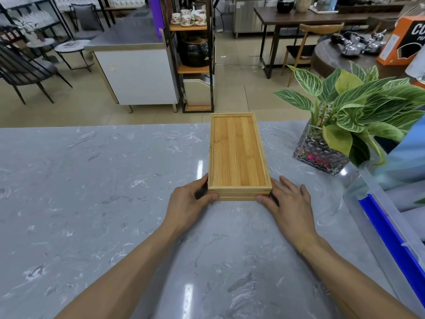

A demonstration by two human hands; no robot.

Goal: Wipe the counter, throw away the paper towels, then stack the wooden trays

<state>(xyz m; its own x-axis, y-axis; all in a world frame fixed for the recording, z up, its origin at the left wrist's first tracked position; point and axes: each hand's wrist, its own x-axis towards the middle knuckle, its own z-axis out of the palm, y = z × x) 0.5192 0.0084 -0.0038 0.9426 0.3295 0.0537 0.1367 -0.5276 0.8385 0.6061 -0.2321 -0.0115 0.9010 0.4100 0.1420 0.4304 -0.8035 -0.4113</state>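
Observation:
Two bamboo wooden trays (238, 153) lie stacked one on the other on the grey marble counter (92, 192), long side running away from me. My left hand (190, 199) grips the near left corner of the stack, thumb on the front edge. My right hand (287, 201) holds the near right corner the same way, fingers spread on the counter beside it. No paper towels are in view.
A potted plant in a square glass vase (319, 153) stands to the right of the trays. A clear plastic bin with a blue strip (391, 226) sits at the counter's right edge. Beyond the counter are shelves, chairs and tables.

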